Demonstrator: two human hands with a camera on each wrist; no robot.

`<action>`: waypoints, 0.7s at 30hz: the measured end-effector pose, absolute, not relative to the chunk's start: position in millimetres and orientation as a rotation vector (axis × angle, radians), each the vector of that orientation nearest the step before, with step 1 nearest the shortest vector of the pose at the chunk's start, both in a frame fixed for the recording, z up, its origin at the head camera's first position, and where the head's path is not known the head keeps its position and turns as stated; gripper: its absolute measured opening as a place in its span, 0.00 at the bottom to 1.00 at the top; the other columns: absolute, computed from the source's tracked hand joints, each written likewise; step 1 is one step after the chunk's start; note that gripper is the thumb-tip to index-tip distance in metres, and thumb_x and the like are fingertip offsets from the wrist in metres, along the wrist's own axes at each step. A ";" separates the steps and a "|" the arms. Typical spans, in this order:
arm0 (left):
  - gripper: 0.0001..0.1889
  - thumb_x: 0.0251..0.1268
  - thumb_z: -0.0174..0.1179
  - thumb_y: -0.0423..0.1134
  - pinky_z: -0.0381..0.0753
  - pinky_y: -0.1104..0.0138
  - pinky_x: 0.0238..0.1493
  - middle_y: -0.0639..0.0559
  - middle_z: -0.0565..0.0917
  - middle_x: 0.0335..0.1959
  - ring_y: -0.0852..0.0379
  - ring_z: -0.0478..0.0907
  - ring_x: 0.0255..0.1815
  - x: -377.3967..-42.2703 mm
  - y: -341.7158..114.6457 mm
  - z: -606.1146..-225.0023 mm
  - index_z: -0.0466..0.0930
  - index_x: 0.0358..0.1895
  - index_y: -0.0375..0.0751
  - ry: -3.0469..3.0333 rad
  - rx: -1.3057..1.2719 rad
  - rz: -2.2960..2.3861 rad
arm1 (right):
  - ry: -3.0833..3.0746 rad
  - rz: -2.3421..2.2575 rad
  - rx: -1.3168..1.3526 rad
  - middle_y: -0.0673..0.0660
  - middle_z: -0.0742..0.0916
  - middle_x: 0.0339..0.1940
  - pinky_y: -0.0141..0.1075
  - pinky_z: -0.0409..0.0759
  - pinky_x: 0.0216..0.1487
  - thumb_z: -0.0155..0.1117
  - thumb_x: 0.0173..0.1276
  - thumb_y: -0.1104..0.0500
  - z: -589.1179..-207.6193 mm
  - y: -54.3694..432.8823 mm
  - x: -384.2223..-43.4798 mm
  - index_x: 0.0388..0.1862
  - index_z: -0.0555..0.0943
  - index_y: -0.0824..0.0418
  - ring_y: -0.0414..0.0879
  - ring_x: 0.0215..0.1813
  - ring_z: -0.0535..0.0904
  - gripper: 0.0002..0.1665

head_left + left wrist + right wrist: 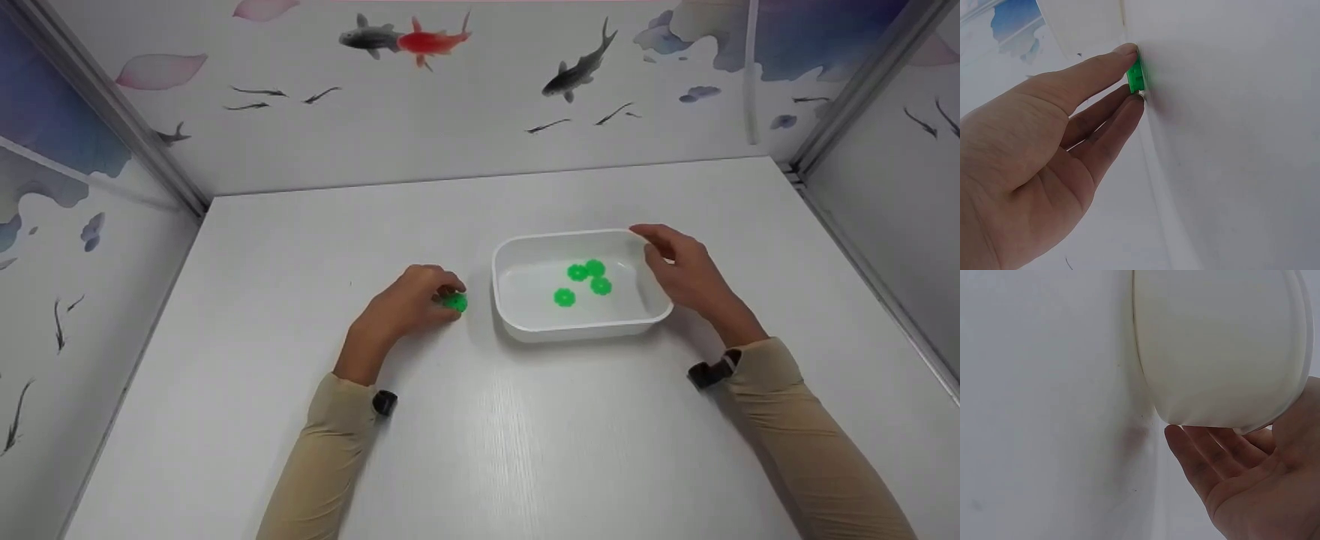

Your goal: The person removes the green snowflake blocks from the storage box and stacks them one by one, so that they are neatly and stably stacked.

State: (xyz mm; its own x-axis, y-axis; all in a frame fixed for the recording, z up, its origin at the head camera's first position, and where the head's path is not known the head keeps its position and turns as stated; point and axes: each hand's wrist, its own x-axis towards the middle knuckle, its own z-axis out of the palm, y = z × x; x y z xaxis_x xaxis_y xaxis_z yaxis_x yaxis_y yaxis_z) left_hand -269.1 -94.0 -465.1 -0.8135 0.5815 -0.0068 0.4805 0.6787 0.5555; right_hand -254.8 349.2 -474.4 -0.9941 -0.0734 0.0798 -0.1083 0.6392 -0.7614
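Green piece was on the table, just beside the left end of the white tray and not touching it. Colour: vivid, even green; darker where the fingers shaded it. Edge-on in the left wrist view it looked thick, with a notched side; full outline partly covered. Left hand pinched it, thumb on one side and fingertips on the other, opened only to the piece's width. Right hand gripped the tray's right end, fingers bent around the far corner; thumb contact could not be told. Four green flower-shaped pieces lay flat in the tray, scalloped-edged: three clustered, one apart, nearer the person.
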 end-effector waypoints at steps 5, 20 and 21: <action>0.17 0.69 0.73 0.33 0.87 0.57 0.62 0.45 0.90 0.52 0.49 0.86 0.55 -268.7 -93.9 -465.3 0.89 0.59 0.37 2.707 0.868 0.827 | -2.800 1.312 0.167 0.64 0.82 0.75 0.59 0.78 0.75 0.49 0.88 0.57 -474.8 349.5 -254.8 0.80 0.74 0.55 0.61 0.74 0.80 0.26; 0.35 0.69 0.76 0.46 0.84 0.54 0.70 0.44 0.84 0.68 0.46 0.83 0.66 -267.3 -91.5 -461.7 0.76 0.76 0.40 2.747 0.846 0.802 | -2.800 1.316 0.167 0.66 0.81 0.76 0.61 0.77 0.77 0.50 0.88 0.58 -475.4 350.6 -255.4 0.81 0.74 0.57 0.63 0.75 0.79 0.26; 0.35 0.71 0.75 0.47 0.83 0.53 0.71 0.44 0.83 0.70 0.46 0.83 0.68 -266.8 -91.0 -460.5 0.75 0.76 0.40 2.761 0.844 0.801 | -2.800 1.316 0.167 0.66 0.81 0.76 0.61 0.77 0.77 0.50 0.88 0.58 -475.2 350.5 -255.3 0.81 0.74 0.57 0.63 0.76 0.79 0.26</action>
State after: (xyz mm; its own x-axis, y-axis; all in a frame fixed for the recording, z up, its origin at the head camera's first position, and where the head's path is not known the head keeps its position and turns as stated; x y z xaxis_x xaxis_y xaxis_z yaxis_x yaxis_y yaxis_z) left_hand -266.8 -91.0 -460.5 -0.8318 0.5549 0.0162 0.4775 0.7002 0.5307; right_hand -255.3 350.5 -475.2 -0.9932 -0.0793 0.0850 -0.1160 0.6333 -0.7652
